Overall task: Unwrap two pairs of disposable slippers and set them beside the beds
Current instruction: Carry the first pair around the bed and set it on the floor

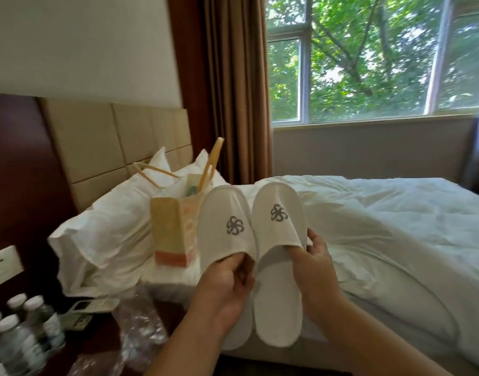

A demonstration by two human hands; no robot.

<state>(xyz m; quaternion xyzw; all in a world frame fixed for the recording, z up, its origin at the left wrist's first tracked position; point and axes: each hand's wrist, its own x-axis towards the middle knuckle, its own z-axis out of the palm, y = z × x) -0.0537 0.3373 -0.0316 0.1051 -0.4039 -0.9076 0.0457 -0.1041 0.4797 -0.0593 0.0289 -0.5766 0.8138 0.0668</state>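
Left hand [230, 278] gripping left slipper [226, 229], right hand [313, 260] gripping right slipper [279, 240], both unwrapped, side by side, toes up, above edge of bed [395, 213]; paper bag [174, 229] behind

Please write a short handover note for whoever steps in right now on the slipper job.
Left hand: holds the left slipper at its opening.
Right hand: holds the right slipper the same way.
Both slippers are unwrapped, held up side by side, toes up, in front of the bed.
Clear plastic wrap lies on the nightstand beside the water bottles. A paper bag stands on the bed near the pillows.
Done: this pair is unwrapped.
Left: set it beside the bed; a second pair is not visible.
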